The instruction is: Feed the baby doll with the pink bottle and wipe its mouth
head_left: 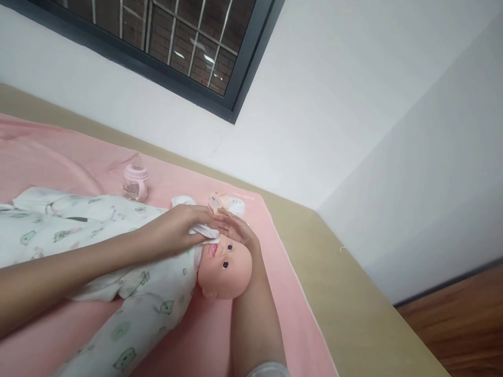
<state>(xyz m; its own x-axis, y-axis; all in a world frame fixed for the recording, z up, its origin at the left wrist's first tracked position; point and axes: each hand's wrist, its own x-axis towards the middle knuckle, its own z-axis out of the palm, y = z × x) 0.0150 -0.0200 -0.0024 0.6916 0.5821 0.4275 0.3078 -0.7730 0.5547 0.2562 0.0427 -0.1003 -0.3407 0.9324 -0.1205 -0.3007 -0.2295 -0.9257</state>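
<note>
A baby doll (pixel 226 269) in a white printed sleepsuit (pixel 157 283) lies on a pink blanket (pixel 283 283), head to the right. My left hand (pixel 181 228) reaches in from the left, fingers pinched on a small white cloth (pixel 204 233) pressed against the doll's face by its mouth. From below comes my right hand (pixel 238 230), which cups the far side of the doll's head, fingers curved over it.
A pink baby bottle (pixel 135 183) stands on the blanket beyond the doll. A small white garment (pixel 183 200) and a white packet (pixel 230 203) lie near the head. The tan surface (pixel 346 293) ends at a white wall; wooden floor (pixel 463 330) is at the right.
</note>
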